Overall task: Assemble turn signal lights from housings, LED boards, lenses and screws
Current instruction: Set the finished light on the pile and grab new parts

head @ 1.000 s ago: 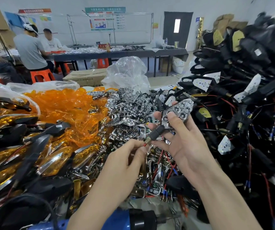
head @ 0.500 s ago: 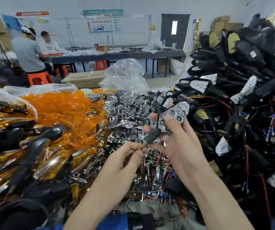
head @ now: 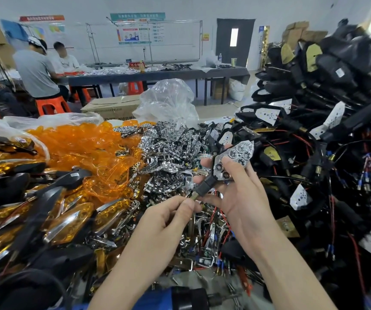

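My right hand (head: 240,198) grips a turn signal housing with a chrome reflector (head: 236,158) seated in it, thumb pressing the reflector's face, fingers behind. Its black stem (head: 205,185) points down to the left. My left hand (head: 171,217) pinches the wires at the stem's brass end between thumb and forefinger. A heap of loose chrome reflectors (head: 169,151) lies behind my hands. Orange lenses (head: 86,148) are piled to the left. Black housings with LED boards and wires (head: 325,121) are stacked high on the right.
Finished lights with orange lenses (head: 32,211) cover the left front. A blue and black electric screwdriver (head: 180,298) lies at the bottom edge. A clear plastic bag (head: 169,101) and cardboard box (head: 113,109) stand behind. Two people (head: 37,70) sit at a far table.
Both hands keep the same hold on the housing and wires. The view has shifted slightly; the hands sit a little lower and closer together.
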`<move>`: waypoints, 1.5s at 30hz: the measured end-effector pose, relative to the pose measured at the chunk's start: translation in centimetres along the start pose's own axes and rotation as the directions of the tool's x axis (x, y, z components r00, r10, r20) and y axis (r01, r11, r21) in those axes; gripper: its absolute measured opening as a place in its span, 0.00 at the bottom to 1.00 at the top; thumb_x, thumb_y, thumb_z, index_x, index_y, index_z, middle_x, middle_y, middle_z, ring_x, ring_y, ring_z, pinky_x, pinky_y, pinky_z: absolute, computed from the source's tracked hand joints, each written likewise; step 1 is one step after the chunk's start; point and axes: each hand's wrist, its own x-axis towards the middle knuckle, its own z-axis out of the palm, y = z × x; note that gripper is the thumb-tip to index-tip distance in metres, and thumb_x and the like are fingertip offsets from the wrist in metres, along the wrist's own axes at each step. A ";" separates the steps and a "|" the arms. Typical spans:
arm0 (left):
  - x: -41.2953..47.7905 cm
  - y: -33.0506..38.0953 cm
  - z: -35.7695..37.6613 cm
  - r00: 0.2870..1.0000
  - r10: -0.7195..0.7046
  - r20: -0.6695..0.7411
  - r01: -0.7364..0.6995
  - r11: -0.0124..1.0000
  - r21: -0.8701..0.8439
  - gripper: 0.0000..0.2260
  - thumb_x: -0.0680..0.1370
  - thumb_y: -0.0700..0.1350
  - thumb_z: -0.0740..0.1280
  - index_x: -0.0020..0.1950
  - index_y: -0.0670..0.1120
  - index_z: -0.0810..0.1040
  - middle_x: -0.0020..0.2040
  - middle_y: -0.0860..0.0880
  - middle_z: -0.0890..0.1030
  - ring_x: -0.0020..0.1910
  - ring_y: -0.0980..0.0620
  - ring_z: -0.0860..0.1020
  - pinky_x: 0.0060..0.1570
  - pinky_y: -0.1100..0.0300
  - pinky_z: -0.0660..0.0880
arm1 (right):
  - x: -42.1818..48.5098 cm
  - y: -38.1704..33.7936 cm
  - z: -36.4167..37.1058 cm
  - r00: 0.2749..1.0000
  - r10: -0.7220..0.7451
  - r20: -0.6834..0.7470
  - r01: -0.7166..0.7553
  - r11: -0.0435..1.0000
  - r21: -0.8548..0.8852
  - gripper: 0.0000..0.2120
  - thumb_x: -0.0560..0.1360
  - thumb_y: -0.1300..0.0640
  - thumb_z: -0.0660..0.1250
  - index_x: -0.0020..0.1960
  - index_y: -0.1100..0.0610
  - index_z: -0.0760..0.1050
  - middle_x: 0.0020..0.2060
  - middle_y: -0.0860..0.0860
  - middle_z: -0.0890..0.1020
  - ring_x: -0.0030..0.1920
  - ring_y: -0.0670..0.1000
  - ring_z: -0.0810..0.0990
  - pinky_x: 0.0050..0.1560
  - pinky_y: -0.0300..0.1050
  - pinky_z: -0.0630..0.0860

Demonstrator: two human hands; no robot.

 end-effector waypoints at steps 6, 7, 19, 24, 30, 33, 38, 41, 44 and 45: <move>0.0 0.0 0.1 0.999 0.004 -0.034 -0.003 1.000 0.011 0.16 0.76 0.65 0.58 0.47 0.60 0.83 0.25 0.56 0.61 0.25 0.58 0.60 0.27 0.67 0.61 | 0.0 -0.1 -0.1 1.000 -0.006 -0.007 0.006 1.000 0.010 0.13 0.82 0.54 0.64 0.65 0.57 0.72 0.51 0.56 0.87 0.42 0.56 0.87 0.37 0.51 0.82; 0.0 0.0 0.1 0.999 0.007 -0.037 -0.007 1.000 0.012 0.16 0.76 0.65 0.58 0.47 0.60 0.83 0.25 0.56 0.61 0.25 0.58 0.60 0.27 0.67 0.61 | 0.0 -0.1 -0.1 1.000 -0.006 -0.006 0.006 1.000 0.009 0.11 0.82 0.54 0.64 0.63 0.56 0.73 0.51 0.55 0.87 0.42 0.56 0.86 0.37 0.51 0.82; 0.1 -0.1 0.0 0.999 -0.008 -0.040 0.009 1.000 0.020 0.13 0.78 0.61 0.61 0.45 0.59 0.83 0.22 0.55 0.63 0.23 0.57 0.61 0.28 0.66 0.62 | 0.0 0.5 -0.1 0.996 -0.094 -0.001 0.093 0.991 -0.097 0.08 0.83 0.54 0.65 0.61 0.54 0.73 0.48 0.52 0.87 0.42 0.55 0.87 0.38 0.47 0.82; 0.2 -0.5 -0.1 0.999 -0.005 -0.042 0.007 0.998 0.055 0.13 0.79 0.61 0.61 0.45 0.60 0.84 0.22 0.57 0.66 0.23 0.59 0.64 0.31 0.63 0.64 | -0.1 0.5 0.1 0.991 -0.134 0.014 0.134 0.977 -0.163 0.10 0.83 0.54 0.65 0.63 0.53 0.72 0.49 0.52 0.86 0.43 0.55 0.87 0.40 0.46 0.83; 0.3 -1.0 0.0 0.997 -0.003 -0.076 0.009 0.997 0.080 0.19 0.76 0.66 0.60 0.43 0.56 0.84 0.37 0.49 0.83 0.37 0.48 0.81 0.41 0.50 0.77 | -0.2 0.6 0.3 0.983 -0.185 0.017 0.184 0.957 -0.225 0.10 0.84 0.55 0.64 0.64 0.51 0.71 0.47 0.50 0.86 0.42 0.54 0.87 0.40 0.44 0.82; 0.3 -1.2 0.1 0.995 0.004 -0.096 0.005 0.995 0.098 0.19 0.76 0.67 0.60 0.44 0.56 0.83 0.38 0.48 0.84 0.38 0.47 0.81 0.41 0.48 0.76 | -0.2 0.6 0.3 0.982 -0.187 0.025 0.188 0.956 -0.226 0.12 0.84 0.54 0.64 0.66 0.52 0.70 0.47 0.49 0.86 0.41 0.53 0.87 0.39 0.43 0.82; 0.3 -1.4 0.0 0.994 0.039 -0.097 -0.029 0.994 0.101 0.11 0.77 0.64 0.61 0.47 0.64 0.82 0.32 0.53 0.79 0.28 0.57 0.72 0.31 0.66 0.68 | -0.1 0.5 0.2 0.983 -0.177 0.039 0.181 0.959 -0.218 0.10 0.82 0.52 0.66 0.62 0.50 0.72 0.48 0.49 0.86 0.42 0.54 0.87 0.41 0.45 0.83; 0.3 -1.4 -0.1 0.995 0.036 -0.088 -0.028 0.996 0.088 0.09 0.78 0.62 0.62 0.50 0.65 0.81 0.32 0.54 0.77 0.28 0.61 0.70 0.31 0.68 0.67 | -0.1 0.5 0.2 0.984 -0.169 0.049 0.176 0.960 -0.216 0.12 0.78 0.48 0.66 0.61 0.48 0.73 0.48 0.49 0.86 0.42 0.53 0.87 0.41 0.45 0.83; 0.2 -1.3 -0.1 0.997 0.036 -0.072 -0.030 0.996 0.089 0.07 0.78 0.60 0.63 0.51 0.67 0.80 0.27 0.59 0.74 0.26 0.61 0.69 0.30 0.68 0.67 | 0.0 0.7 0.2 0.985 -0.165 0.050 0.172 0.965 -0.199 0.13 0.77 0.48 0.67 0.61 0.48 0.73 0.48 0.50 0.86 0.42 0.54 0.87 0.41 0.46 0.83; 0.1 -1.2 -0.1 0.997 0.037 -0.069 -0.030 0.995 0.096 0.07 0.78 0.60 0.63 0.51 0.67 0.80 0.27 0.60 0.74 0.26 0.61 0.70 0.30 0.69 0.68 | 0.0 0.7 0.2 0.986 -0.160 0.052 0.167 0.967 -0.195 0.15 0.77 0.48 0.67 0.62 0.49 0.72 0.48 0.50 0.86 0.42 0.53 0.87 0.41 0.46 0.83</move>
